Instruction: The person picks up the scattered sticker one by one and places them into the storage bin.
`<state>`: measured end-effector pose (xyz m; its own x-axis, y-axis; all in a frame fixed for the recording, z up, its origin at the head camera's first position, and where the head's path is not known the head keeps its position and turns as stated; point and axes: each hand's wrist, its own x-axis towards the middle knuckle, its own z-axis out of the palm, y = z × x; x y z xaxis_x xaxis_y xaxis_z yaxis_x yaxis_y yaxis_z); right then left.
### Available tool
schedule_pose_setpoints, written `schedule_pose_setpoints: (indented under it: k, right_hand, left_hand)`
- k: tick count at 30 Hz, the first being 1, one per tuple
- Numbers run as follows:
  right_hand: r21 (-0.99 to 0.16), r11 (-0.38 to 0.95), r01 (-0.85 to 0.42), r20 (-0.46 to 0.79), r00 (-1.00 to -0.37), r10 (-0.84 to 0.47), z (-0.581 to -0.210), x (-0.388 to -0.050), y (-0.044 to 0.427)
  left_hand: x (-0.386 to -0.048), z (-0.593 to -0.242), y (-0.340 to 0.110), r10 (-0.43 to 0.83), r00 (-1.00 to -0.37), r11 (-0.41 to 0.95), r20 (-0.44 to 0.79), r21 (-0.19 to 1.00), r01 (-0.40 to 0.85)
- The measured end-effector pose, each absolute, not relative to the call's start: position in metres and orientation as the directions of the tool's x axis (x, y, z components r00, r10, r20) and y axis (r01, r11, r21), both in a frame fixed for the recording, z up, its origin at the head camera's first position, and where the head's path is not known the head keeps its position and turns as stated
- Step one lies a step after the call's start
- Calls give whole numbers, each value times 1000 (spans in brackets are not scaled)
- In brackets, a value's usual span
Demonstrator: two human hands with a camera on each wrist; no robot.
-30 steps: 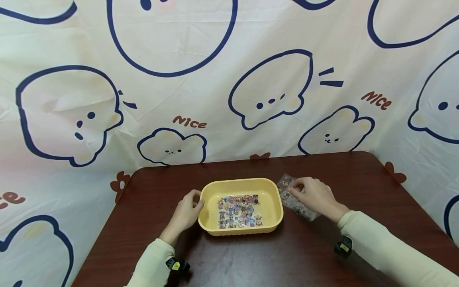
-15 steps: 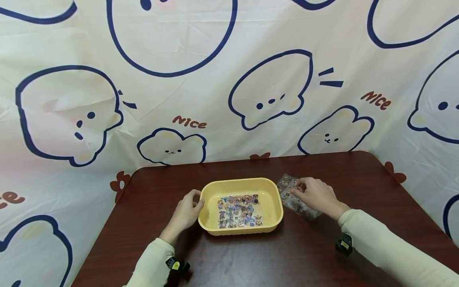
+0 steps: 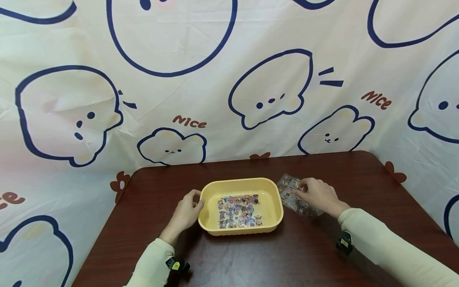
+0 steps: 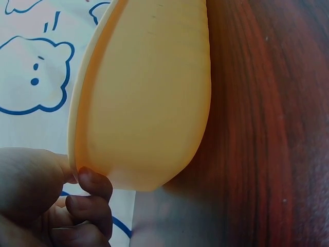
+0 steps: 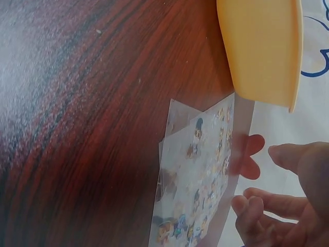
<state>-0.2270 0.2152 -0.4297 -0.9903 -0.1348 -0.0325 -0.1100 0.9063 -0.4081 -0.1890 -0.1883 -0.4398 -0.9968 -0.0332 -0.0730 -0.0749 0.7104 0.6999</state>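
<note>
A yellow plastic tub (image 3: 240, 230) stands on the table with a sheet of small cartoon stickers (image 3: 239, 211) lying inside. At the tub's left end my left hand (image 3: 184, 213) pinches the rim, the thumb on one side and curled fingers on the other, as the left wrist view (image 4: 77, 200) shows. Right of the tub lie several overlapping clear sticker sheets (image 3: 292, 197), fanned slightly apart. Over them is my right hand (image 3: 319, 195). In the right wrist view a gap shows between its thumb and loosely bent fingers (image 5: 280, 203), with nothing held there.
The dark brown wooden table (image 3: 244, 263) reaches back to a white cloth backdrop (image 3: 215, 95) printed with blue cartoon outlines. Dark camera mounts are strapped on the left wrist (image 3: 177, 265) and the right wrist (image 3: 345, 242).
My right hand has drifted slightly to the right over the sticker sheets, uncovering a bit more of them. The left hand and the tub have stayed in place.
</note>
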Motion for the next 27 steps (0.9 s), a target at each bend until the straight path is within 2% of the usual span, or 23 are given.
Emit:
schedule_pose_setpoints:
  k: [27]
  right_hand:
    - [-398,913,-86,-56,-991,-118,-442,-241,231]
  left_hand:
    - [-188,-440,-189,-23,-999,703,-40,710,-44]
